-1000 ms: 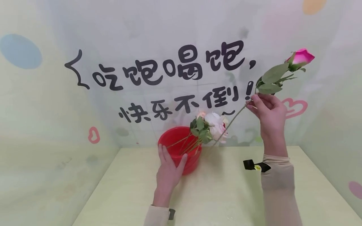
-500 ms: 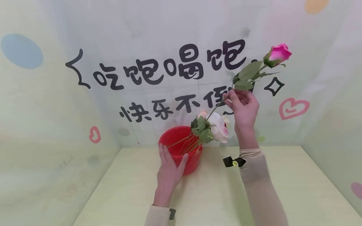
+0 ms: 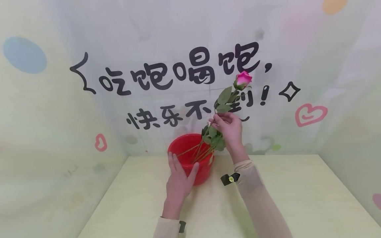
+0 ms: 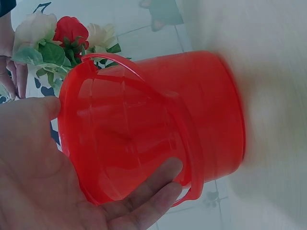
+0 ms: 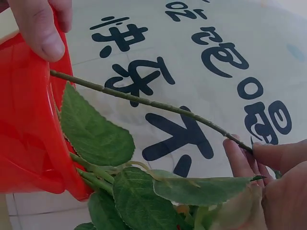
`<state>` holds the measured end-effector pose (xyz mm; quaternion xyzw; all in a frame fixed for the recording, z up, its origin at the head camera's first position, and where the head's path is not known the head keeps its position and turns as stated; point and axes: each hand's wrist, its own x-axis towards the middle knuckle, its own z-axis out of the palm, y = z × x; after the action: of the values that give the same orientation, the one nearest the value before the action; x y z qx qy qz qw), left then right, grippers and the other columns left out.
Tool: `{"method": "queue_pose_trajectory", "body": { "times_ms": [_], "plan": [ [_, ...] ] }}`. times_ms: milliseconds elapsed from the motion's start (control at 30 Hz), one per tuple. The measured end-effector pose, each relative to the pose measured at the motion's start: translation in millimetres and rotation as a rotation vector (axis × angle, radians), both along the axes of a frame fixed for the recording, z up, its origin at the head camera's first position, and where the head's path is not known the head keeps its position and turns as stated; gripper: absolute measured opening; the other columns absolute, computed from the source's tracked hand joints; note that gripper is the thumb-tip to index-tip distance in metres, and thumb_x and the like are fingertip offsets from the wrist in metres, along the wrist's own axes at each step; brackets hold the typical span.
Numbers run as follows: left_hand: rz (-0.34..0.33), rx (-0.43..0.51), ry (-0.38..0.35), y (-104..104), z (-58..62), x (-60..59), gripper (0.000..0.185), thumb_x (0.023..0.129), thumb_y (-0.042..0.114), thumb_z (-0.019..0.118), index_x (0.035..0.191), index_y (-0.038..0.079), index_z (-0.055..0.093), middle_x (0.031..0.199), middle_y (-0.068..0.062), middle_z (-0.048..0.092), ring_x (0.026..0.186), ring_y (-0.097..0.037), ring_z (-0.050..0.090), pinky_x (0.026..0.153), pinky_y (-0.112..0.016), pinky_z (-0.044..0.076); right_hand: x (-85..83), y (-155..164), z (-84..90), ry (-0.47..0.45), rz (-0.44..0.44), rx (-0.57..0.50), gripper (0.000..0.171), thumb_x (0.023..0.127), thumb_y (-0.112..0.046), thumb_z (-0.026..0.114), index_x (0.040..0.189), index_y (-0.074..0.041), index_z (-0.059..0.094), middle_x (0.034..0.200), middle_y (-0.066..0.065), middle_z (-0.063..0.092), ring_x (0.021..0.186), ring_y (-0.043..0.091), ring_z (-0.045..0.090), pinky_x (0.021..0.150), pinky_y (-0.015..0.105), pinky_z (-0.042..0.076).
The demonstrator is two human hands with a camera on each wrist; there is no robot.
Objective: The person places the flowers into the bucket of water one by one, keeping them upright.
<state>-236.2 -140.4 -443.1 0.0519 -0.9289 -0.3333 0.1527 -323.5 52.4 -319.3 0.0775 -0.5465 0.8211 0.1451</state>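
Note:
My right hand (image 3: 232, 132) pinches the green stem (image 5: 144, 101) of a pink artificial rose (image 3: 244, 78) just below its leaves. The bloom tilts up to the right, and in the right wrist view the stem's lower end passes inside the rim of a red plastic bucket (image 3: 203, 175). My left hand (image 3: 180, 181) holds the bucket's near side, thumb at the rim and fingers spread along the wall (image 4: 115, 134). Leaning out of the bucket are several other roses, among them a red rose (image 4: 71, 29) and a cream rose (image 4: 101, 36); the right hand hides their blooms in the head view.
The bucket stands at the back of a pale wooden table (image 3: 143, 198), close to a printed back wall (image 3: 154, 29) with black lettering. Its red handle (image 4: 192, 139) hangs down the near side. Side walls flank the table left and right.
My right hand has come left and down with the pink rose, bringing the stem from right of the bucket into its mouth. The left hand stays on the bucket.

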Motion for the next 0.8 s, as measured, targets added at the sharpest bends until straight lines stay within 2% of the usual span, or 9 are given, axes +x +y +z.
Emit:
{"method": "queue_pose_trajectory", "body": {
  "times_ms": [200,300,500,667,800],
  "plan": [
    [-0.004,-0.01,0.022,-1.4,2.7,-0.4,0.111,0.094,0.054,0.074,0.168,0.003,0.01,0.166,-0.019,0.029,0.076,-0.022,0.068,0.077,-0.046,0.065,-1.5,-6.4,-7.1,-0.061,0.058,0.03,0.031,0.099,0.0,0.071,0.126,0.012,0.06,0.12,0.034,0.068,0.091,0.019,0.079,0.084,0.032,0.063],
    [0.0,-0.016,0.02,-1.6,1.6,-0.3,0.11,0.094,0.055,0.073,0.168,0.002,0.01,0.167,-0.019,0.026,0.074,-0.022,0.068,0.075,-0.045,0.065,-0.6,-11.3,-11.8,-0.111,0.087,0.041,0.031,0.098,0.001,0.072,0.126,0.01,0.061,0.121,0.033,0.07,0.091,0.02,0.079,0.085,0.034,0.063],
    [0.0,-0.038,0.038,-1.8,-1.7,0.9,0.109,0.095,0.057,0.071,0.167,0.0,0.013,0.171,-0.018,0.019,0.07,-0.021,0.067,0.071,-0.043,0.065,0.5,-21.8,-26.8,-0.19,0.148,0.059,0.032,0.098,0.001,0.073,0.126,0.01,0.062,0.117,0.029,0.073,0.094,0.025,0.079,0.088,0.039,0.062],
    [0.006,-0.047,0.031,-1.5,-3.0,0.4,0.109,0.094,0.056,0.072,0.167,0.001,0.013,0.172,-0.017,0.016,0.079,-0.025,0.07,0.075,-0.044,0.065,0.3,-26.8,-41.3,-0.219,0.162,0.095,0.031,0.098,-0.002,0.075,0.124,0.01,0.065,0.115,0.028,0.074,0.09,0.022,0.079,0.085,0.037,0.063],
    [0.002,-0.041,0.029,-1.5,-2.1,0.5,0.109,0.095,0.055,0.072,0.167,0.001,0.012,0.172,-0.017,0.016,0.083,-0.027,0.071,0.077,-0.046,0.065,-0.6,-28.3,-47.4,-0.214,0.155,0.107,0.028,0.098,-0.004,0.075,0.12,0.011,0.066,0.109,0.024,0.076,0.089,0.022,0.079,0.089,0.042,0.061]
  ]
}}
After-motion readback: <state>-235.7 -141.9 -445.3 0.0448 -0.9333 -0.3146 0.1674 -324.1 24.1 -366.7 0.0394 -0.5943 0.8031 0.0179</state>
